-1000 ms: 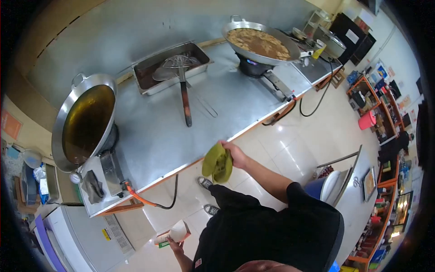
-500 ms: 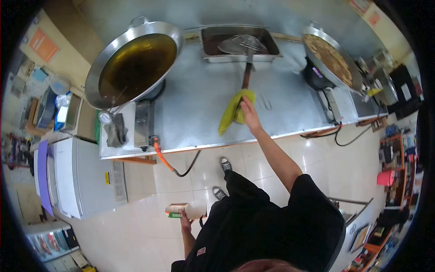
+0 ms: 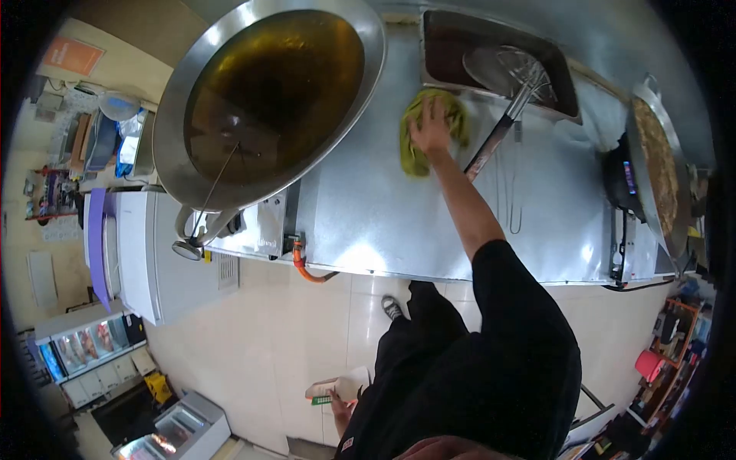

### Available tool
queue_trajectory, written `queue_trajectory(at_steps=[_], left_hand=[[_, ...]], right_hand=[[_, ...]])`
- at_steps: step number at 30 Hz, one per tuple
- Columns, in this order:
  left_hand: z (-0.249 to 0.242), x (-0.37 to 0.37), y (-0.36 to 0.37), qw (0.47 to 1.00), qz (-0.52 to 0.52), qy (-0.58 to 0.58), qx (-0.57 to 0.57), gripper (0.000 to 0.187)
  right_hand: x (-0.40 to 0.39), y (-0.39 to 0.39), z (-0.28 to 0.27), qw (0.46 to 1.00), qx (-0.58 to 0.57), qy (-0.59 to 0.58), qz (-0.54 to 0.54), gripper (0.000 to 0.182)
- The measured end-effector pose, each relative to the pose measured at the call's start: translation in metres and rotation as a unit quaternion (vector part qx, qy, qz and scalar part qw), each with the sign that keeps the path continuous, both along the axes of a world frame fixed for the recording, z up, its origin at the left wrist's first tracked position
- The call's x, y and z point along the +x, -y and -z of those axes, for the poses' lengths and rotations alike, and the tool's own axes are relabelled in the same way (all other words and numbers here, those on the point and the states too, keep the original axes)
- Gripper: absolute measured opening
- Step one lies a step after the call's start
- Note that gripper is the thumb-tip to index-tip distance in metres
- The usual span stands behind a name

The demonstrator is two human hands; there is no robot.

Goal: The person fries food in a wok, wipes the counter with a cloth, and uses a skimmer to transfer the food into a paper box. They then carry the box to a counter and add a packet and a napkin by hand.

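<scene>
My right hand point(image 3: 431, 132) presses on a yellow-green cloth point(image 3: 416, 159) lying on the steel table point(image 3: 376, 222), just in front of a metal tray point(image 3: 441, 75). Beside it, a strainer with a dark handle point(image 3: 491, 146) leans out of the tray, with tongs point(image 3: 515, 184) on the table to its right. Low in the view, my left hand point(image 3: 340, 406) is closed on a carton point(image 3: 322, 392) with white, orange and green on it, held over the floor.
A large wok of dark oil point(image 3: 371, 69) with a dial thermometer point(image 3: 186, 250) stands at the left. Another wok point(image 3: 652, 92) sits on a burner at the far right. An orange hose point(image 3: 300, 264) hangs at the table's front edge.
The view has shifted left and closer to the table. My right hand and the cloth have moved from the strainer's handle end to its left, nearer the tray. My left hand still holds the carton.
</scene>
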State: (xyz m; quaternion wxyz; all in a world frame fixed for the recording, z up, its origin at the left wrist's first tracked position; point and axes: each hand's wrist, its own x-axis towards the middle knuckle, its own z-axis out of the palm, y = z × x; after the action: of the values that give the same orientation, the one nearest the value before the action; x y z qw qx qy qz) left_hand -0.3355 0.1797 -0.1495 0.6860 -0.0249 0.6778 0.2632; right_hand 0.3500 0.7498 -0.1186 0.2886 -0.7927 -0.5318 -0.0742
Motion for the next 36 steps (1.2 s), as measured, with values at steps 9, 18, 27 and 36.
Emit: queue_trajectory(at_steps=[9, 18, 27, 36], left_hand=[[-0.071, 0.066, -0.095, 0.971, 0.198, -0.135, -0.01, 0.086], [0.009, 0.0, -0.211, 0.934, 0.335, -0.072, 0.103, 0.086], [0.065, -0.033, -0.172, 0.904, 0.413, -0.048, 0.096, 0.083], [0.116, -0.025, -0.054, 0.909, 0.416, -0.018, -0.025, 0.083]], right_hand=[[-0.114, 0.091, -0.008, 0.929, 0.06, -0.157, -0.33, 0.043], [-0.123, 0.413, -0.044, 0.979, -0.113, -0.104, -0.131, 0.032], [-0.185, 0.735, -0.079, 0.736, 0.119, -0.47, 0.472, 0.03], [-0.258, 0.917, -0.051, 0.693, 0.11, -0.454, 0.549, 0.022]])
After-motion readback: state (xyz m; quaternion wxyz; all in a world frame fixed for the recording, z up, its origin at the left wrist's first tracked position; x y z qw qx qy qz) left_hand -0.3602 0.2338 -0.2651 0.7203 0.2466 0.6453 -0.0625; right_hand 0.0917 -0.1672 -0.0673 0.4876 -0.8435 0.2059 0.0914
